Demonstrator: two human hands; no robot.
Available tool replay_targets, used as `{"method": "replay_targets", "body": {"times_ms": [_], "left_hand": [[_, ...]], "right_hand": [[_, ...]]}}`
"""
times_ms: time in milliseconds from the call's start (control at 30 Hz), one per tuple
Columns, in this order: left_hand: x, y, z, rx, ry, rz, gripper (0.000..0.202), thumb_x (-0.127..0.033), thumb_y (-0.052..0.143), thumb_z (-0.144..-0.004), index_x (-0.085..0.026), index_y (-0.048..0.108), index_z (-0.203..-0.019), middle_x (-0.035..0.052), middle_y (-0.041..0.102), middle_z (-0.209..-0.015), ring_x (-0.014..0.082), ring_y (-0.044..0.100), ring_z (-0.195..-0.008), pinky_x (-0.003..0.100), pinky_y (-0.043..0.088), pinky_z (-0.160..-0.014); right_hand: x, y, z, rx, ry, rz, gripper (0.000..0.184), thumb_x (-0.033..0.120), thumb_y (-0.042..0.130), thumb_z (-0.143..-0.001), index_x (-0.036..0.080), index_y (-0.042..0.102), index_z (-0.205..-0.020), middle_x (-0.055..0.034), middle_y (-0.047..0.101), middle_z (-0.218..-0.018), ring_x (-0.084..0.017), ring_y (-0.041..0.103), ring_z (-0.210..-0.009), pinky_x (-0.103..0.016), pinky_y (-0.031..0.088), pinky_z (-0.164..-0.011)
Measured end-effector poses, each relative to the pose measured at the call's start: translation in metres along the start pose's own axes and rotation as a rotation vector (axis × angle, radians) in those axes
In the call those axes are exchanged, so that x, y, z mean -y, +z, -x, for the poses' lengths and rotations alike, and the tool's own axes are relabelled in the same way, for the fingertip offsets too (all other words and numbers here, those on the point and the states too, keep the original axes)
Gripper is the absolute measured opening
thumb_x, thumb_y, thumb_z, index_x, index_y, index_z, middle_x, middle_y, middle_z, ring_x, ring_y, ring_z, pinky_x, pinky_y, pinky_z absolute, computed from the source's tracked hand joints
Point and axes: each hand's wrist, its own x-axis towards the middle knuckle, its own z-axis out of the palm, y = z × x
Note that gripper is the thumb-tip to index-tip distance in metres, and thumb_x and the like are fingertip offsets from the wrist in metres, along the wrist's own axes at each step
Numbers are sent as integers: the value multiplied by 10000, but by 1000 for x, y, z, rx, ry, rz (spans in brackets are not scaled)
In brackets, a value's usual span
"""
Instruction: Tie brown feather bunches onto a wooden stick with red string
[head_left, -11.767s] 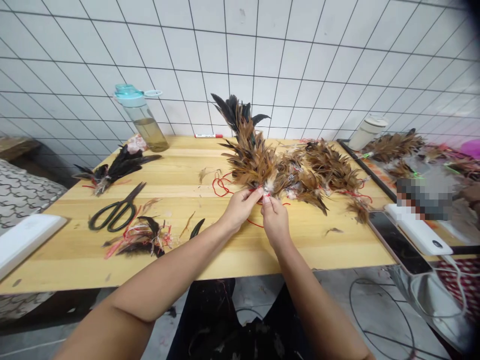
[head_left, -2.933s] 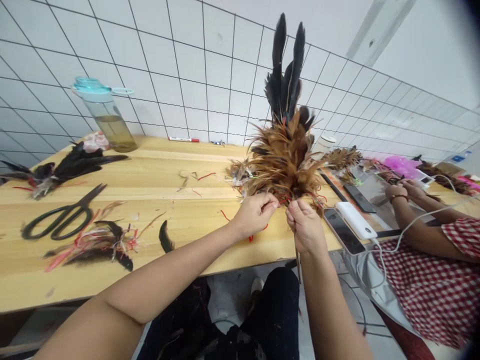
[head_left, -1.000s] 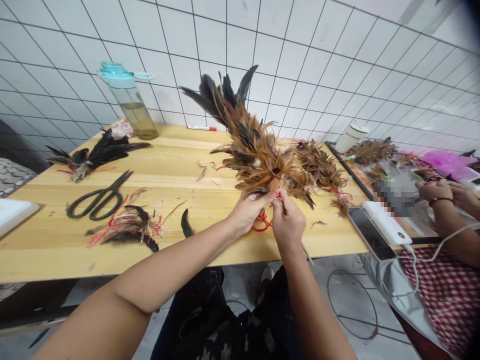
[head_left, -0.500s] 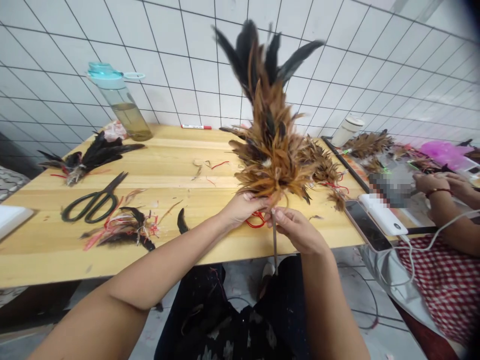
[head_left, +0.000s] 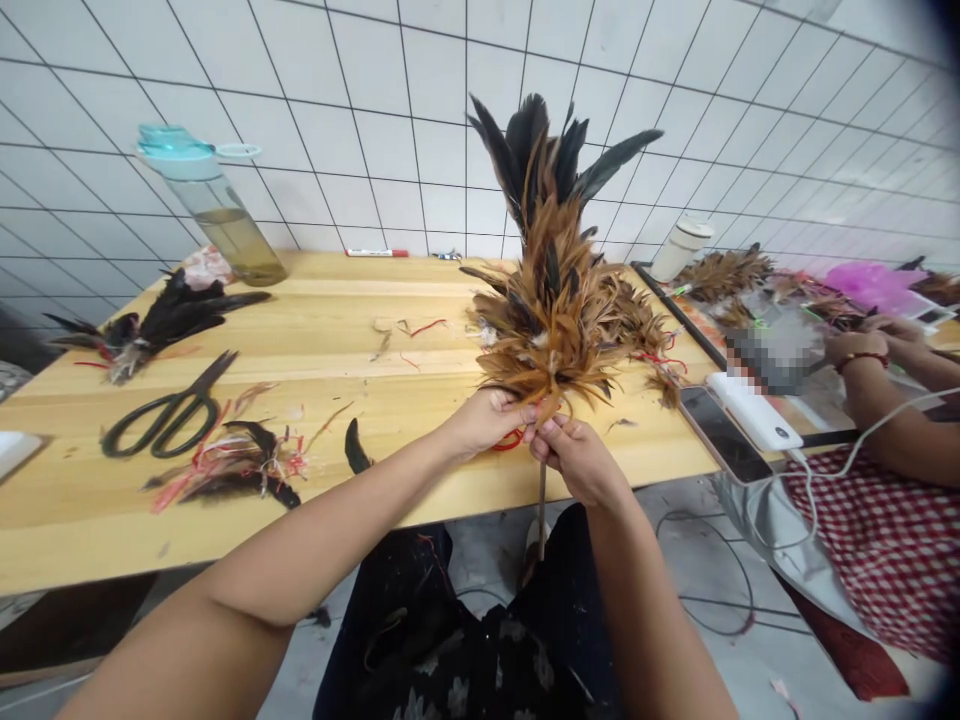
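A feather duster [head_left: 551,300], brown below with long black feathers at its tip, rises above the table in front of me. Its thin stick [head_left: 542,505] runs down past the table's front edge, between my knees. My left hand [head_left: 491,420] pinches the duster just under the lowest brown feathers. Close against it, my right hand [head_left: 576,455] is closed on the duster at the top of the stick; its fingertips meet the left ones there. A loop of red string [head_left: 508,440] shows below my left fingers. What lies between the fingertips is partly hidden.
Black scissors [head_left: 169,410], loose feathers and red strands [head_left: 247,460], and a black feather bunch [head_left: 161,320] lie left. A water bottle [head_left: 232,230] and marker [head_left: 376,253] are behind. At right are a phone [head_left: 724,435], power bank [head_left: 754,412] and a co-worker's hands [head_left: 859,345].
My right hand has come up the stick, closer to my left hand. The duster's black tip now sits lower in view and slightly right. The left hand keeps its grip.
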Motion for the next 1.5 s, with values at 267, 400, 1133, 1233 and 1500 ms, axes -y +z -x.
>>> {"method": "replay_targets", "body": {"times_ms": [267,400,1133,1233,1500], "left_hand": [[-13,1,-3,-73,80,-93,327,-442,738,-673,-134,631,-664,20,628,-586,115,577,-550,246,485,-594],[-22,1,-3,-145,119,-176,319,-433,778,-602,-150,631,-607,3,613,-553,131,577,-581,230,467,-578],[-1,2,-5,-222,95,-121,286,-364,656,-741,-173,721,-943,65,728,-999,214,659,-982,307,497,-890],[-4,5,-2,-261,75,-31,269,-319,715,-677,-161,699,-895,56,726,-935,174,665,-881,266,503,-813],[-6,11,2,-227,-1,97,256,-323,735,-661,-128,570,-672,-5,597,-558,82,542,-475,205,433,-496]], "right_hand": [[-14,0,-5,-116,-98,191,396,552,562,-755,185,569,-605,40,416,-473,-98,354,-461,-237,288,-463],[-16,3,-6,-195,-130,257,340,475,526,-800,185,600,-639,38,431,-482,-108,387,-468,-248,309,-483],[-11,21,0,-386,-234,945,256,301,383,-894,203,558,-735,-60,633,-679,-178,549,-619,-279,363,-606],[-11,18,1,-365,-271,944,224,309,423,-867,196,556,-726,-87,642,-743,-188,565,-680,-288,389,-639],[-2,12,4,-188,-125,617,241,349,468,-853,205,521,-668,-23,608,-619,-143,528,-570,-265,399,-579]]}}
